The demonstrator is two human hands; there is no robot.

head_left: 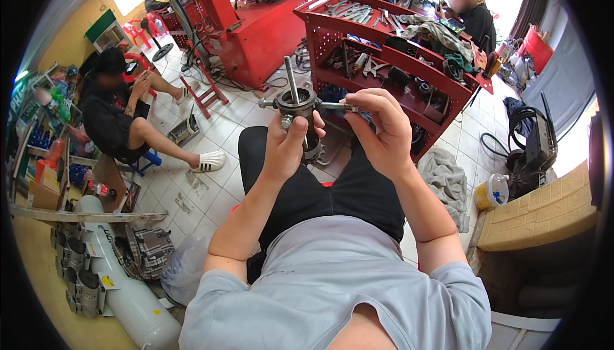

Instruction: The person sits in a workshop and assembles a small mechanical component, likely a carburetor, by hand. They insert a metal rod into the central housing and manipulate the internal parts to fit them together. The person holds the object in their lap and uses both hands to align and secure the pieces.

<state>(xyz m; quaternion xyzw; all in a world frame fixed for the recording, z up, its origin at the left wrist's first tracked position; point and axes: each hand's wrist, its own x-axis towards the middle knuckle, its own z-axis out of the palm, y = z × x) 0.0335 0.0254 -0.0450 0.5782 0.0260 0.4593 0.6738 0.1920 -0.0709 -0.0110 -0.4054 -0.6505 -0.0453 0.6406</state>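
My left hand (pixel 286 147) grips a dark round metal part (pixel 300 110), a ring-shaped tool body with a thin steel rod standing up through its middle and short bolts sticking out at the sides. My right hand (pixel 378 126) pinches the bolt on the part's right side between thumb and fingers. I hold the part up in front of me, above my knees in black trousers. The part's lower end is hidden behind my left hand.
A red tool cart (pixel 390 62) with wrenches and rags stands just ahead on the right. One person sits on a low stool (pixel 147 158) at the left, another sits behind the cart. A red machine (pixel 256 30) stands ahead. A yellow-lidded tub (pixel 491 191) and a white cylinder (pixel 128 292) lie on the tiled floor.
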